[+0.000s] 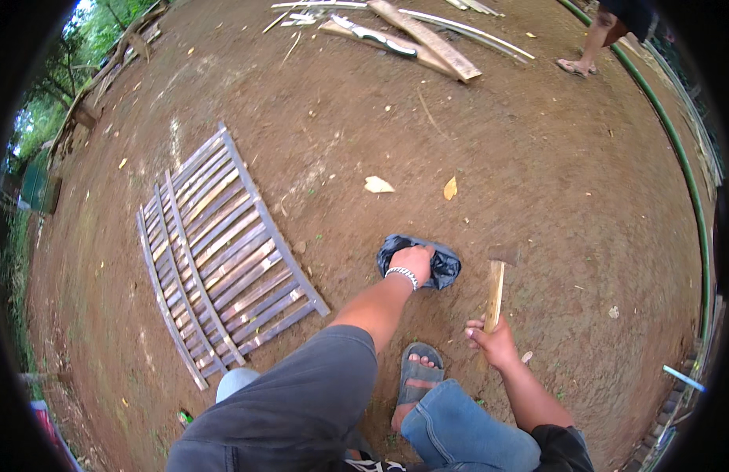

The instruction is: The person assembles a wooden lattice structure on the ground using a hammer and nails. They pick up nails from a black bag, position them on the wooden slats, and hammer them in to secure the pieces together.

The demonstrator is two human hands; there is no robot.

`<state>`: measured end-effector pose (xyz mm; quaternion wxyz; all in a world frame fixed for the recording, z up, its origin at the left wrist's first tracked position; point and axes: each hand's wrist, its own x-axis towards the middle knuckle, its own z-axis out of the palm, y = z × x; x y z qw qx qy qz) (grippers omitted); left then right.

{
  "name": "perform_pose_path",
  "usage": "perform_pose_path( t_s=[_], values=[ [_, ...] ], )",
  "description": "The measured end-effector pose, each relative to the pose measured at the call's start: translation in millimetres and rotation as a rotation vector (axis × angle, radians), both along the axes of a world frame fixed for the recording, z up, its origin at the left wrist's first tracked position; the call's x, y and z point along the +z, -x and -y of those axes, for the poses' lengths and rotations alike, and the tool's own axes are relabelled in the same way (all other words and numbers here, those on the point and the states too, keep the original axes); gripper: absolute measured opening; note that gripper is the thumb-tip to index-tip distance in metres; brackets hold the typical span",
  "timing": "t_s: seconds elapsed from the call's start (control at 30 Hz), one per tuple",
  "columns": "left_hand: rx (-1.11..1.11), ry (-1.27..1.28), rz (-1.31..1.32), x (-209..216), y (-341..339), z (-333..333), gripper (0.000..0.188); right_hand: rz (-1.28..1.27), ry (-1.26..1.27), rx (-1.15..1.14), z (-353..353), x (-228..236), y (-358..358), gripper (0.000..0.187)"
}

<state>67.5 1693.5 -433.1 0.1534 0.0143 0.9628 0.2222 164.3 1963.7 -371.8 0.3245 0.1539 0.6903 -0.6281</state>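
Observation:
My left hand (411, 263), with a chain bracelet at the wrist, reaches down into the mouth of a black plastic bag (445, 269) on the dirt. Its fingertips are hidden in the bag, so what they touch does not show. To the right, my right hand (496, 340) is closed round the wooden handle of a hammer (496, 295). The hammer is held head up, and its dark head blurs into the brown ground behind it.
A slatted wooden panel (246, 228) lies on the ground at left. Farther off are loose boards (427, 39) with a handsaw (372, 35) on them. Another person's leg (596, 39) shows at top right, by a green hose (671, 126). My sandalled foot (418, 377) is below the bag.

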Motion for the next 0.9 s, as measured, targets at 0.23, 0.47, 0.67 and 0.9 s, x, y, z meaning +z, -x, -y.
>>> perform_pose_path(
  t_s=[0.23, 0.47, 0.67, 0.9],
  values=[
    [0.332, -0.783, -0.105, 11, -95, 1, 0.015, -0.057, -0.048, 0.097, 23, 0, -5, 0.039],
    [0.776, -1.507, 0.396, 24, -210, 6, 0.01, 0.015, 0.09, 0.356, 95, 12, -17, 0.031],
    [0.846, -1.688, 0.342, 25, -234, 41, 0.015, 0.054, 0.163, 0.549, 160, 35, -20, 0.025],
    [1.12, -1.988, 0.047, 50, -247, 72, 0.017, -0.033, 0.166, 0.614, 226, 33, -8, 0.029]
  ],
)
